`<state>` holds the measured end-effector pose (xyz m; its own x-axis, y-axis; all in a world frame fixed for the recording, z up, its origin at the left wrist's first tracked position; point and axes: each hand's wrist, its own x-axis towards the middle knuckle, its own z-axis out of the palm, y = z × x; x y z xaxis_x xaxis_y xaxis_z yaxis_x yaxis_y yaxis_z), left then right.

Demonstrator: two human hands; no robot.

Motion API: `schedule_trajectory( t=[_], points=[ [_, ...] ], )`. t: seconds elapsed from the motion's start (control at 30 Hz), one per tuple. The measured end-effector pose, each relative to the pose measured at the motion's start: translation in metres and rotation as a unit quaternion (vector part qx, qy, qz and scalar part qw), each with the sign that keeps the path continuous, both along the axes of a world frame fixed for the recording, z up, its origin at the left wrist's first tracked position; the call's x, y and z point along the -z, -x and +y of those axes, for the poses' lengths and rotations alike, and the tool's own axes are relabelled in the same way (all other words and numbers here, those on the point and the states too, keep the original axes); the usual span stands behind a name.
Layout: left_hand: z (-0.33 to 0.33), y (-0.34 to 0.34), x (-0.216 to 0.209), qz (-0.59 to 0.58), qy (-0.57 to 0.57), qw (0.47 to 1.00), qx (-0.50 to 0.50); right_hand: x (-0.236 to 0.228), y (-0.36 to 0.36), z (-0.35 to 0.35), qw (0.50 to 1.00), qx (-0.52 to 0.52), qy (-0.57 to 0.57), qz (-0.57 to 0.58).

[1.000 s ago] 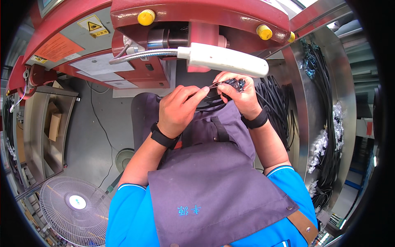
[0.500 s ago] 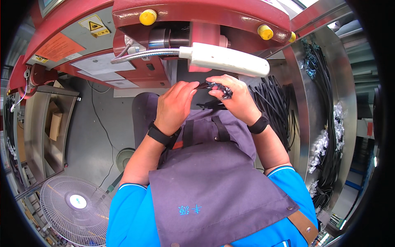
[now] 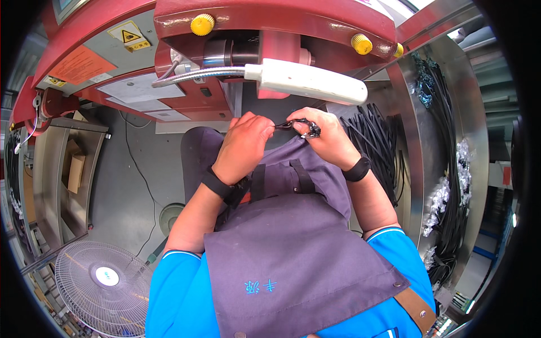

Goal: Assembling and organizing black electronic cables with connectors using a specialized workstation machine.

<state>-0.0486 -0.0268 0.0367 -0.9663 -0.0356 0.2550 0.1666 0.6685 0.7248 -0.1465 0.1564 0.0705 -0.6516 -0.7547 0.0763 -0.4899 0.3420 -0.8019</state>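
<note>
In front of my lap, my left hand (image 3: 243, 143) pinches the left end of a thin dark strip (image 3: 283, 126) between thumb and fingertips. The strip spans the short gap to my right hand (image 3: 329, 141). My right hand is closed around a shiny, dark, crinkled bundle (image 3: 310, 130) that pokes out between thumb and fingers and looks joined to the strip. Its exact kind is too small to make out. Both hands are just below a white lamp head (image 3: 315, 81) on a bendable metal arm.
A red machine (image 3: 276, 19) with yellow knobs (image 3: 203, 23) fills the far side. To the right, many black strips (image 3: 375, 143) hang beside a metal trough (image 3: 473, 186) holding more strips and clear plastic wrapping. At left are a standing fan (image 3: 104, 287), a floor cable (image 3: 141, 174) and a metal shelf (image 3: 62, 180).
Both hands have dropped slightly toward my lap and the gap between them has opened a little, showing more of the dark strip. The grip on it remains.
</note>
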Motion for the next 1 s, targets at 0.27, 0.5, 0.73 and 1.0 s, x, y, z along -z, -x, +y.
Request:
schedule_trajectory(
  t=[0.27,0.5,0.73,1.0],
  points=[
    [0.004,0.002,0.003,0.018,-0.098,0.995,0.018,0.001,-0.001,-0.002,0.998,0.014,0.050,-0.041],
    [0.006,-0.006,-0.002,0.071,-0.137,0.985,-0.072,0.004,0.004,0.000,0.983,0.110,0.094,-0.113],
    [0.008,-0.006,0.008,0.137,-0.139,0.976,-0.097,-0.013,0.007,-0.007,0.961,0.105,0.118,-0.229],
    [0.009,-0.003,0.011,0.129,-0.132,0.977,-0.106,-0.005,0.012,-0.016,0.960,0.164,0.098,-0.205]
  ],
)
